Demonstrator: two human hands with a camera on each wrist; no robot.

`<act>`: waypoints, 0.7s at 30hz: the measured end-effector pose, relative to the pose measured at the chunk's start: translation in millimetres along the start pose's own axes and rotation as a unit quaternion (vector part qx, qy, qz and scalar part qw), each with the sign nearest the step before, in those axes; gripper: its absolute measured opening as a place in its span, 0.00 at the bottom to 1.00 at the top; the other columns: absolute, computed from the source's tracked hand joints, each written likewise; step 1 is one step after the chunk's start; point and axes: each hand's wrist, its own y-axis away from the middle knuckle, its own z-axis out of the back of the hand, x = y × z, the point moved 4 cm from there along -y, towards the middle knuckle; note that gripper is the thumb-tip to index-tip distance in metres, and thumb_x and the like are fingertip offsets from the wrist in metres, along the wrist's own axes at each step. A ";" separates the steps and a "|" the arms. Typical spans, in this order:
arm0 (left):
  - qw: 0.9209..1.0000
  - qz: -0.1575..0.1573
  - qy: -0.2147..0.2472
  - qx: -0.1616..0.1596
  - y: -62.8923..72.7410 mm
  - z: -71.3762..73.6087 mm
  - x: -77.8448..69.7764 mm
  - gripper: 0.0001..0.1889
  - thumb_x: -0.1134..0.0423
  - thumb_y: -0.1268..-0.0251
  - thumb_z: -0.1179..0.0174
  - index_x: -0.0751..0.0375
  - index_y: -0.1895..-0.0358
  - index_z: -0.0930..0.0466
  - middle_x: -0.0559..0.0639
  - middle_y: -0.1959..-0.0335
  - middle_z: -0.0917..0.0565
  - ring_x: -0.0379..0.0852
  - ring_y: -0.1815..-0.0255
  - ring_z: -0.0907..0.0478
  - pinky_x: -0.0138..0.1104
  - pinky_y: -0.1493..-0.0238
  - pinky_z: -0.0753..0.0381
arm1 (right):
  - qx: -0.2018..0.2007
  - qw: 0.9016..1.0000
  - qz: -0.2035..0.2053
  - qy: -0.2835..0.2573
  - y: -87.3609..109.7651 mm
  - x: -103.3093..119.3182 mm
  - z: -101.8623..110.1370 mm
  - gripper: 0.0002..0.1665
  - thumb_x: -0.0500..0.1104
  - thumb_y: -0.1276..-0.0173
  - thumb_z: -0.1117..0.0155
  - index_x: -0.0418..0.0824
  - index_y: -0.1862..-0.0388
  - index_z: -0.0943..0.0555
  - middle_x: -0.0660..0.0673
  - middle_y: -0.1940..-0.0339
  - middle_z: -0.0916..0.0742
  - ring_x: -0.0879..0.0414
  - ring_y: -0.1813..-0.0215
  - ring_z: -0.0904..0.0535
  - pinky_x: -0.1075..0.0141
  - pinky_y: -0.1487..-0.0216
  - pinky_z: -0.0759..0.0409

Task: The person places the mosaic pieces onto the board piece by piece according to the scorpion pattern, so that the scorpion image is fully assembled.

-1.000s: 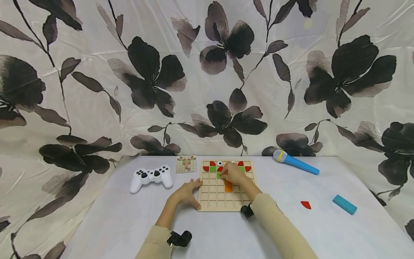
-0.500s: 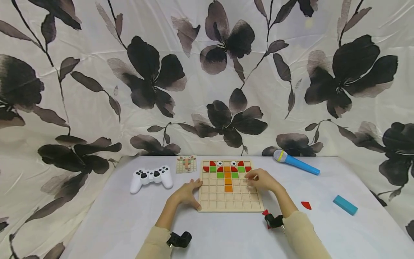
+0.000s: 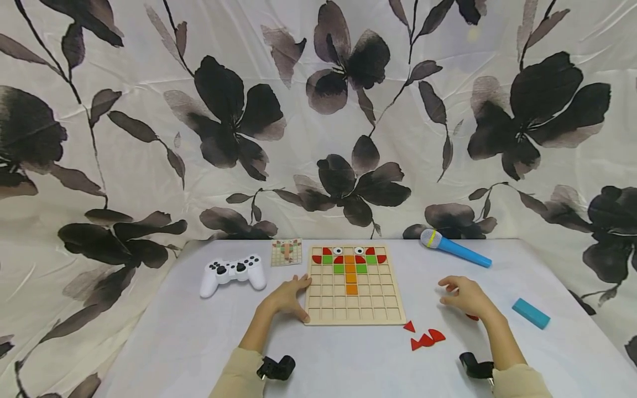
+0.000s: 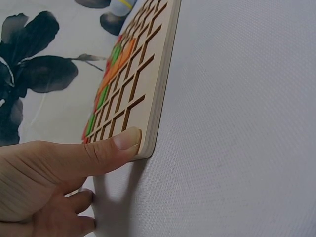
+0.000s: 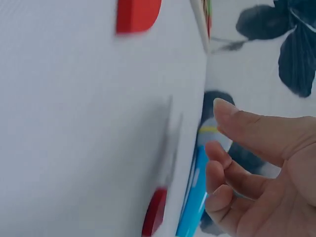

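The head view looked from above the near side, forward and down across the white table (image 3: pixel 348 365) to the floral cloth (image 3: pixel 303 132), far enough back to span the scene. The left wrist view sat low and close behind the left hand (image 3: pixel 286 299), tipped sideways, facing over the gridded board (image 3: pixel 373 303) toward the far right. The right wrist view, also tipped sideways, looked closely past the right hand (image 3: pixel 468 296) toward the far side. Both wrist views shared the board and microphone (image 3: pixel 460 252) with the head view.
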 end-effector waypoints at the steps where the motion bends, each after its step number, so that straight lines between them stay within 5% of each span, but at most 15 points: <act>1: 1.000 0.002 0.000 0.000 -0.2 -0.1 -0.1 0.50 0.69 0.72 0.22 0.66 0.34 0.34 0.59 0.28 0.40 0.63 0.27 0.51 0.56 0.31 0.49 | 0.001 1.000 -0.009 0.003 4.7 -4.4 2.0 0.21 0.36 0.44 0.33 0.29 0.52 0.22 0.36 0.62 0.18 0.46 0.61 0.24 0.52 0.60 0.21; 11: 1.000 0.004 0.000 0.004 -0.2 -0.7 -0.9 0.50 0.68 0.71 0.22 0.66 0.33 0.35 0.58 0.28 0.40 0.63 0.27 0.51 0.56 0.31 0.49 | 0.080 0.996 -0.005 -0.041 40.3 -11.3 -18.4 0.20 0.40 0.47 0.28 0.34 0.55 0.20 0.47 0.72 0.24 0.55 0.68 0.30 0.67 0.68 0.27; 21: 1.000 0.001 0.005 0.001 0.9 0.3 -1.0 0.50 0.69 0.71 0.22 0.66 0.33 0.35 0.59 0.28 0.41 0.63 0.27 0.52 0.56 0.30 0.50 | 0.088 0.994 0.027 -0.049 40.0 2.8 -33.6 0.13 0.40 0.47 0.28 0.37 0.62 0.16 0.49 0.71 0.20 0.55 0.68 0.30 0.71 0.70 0.28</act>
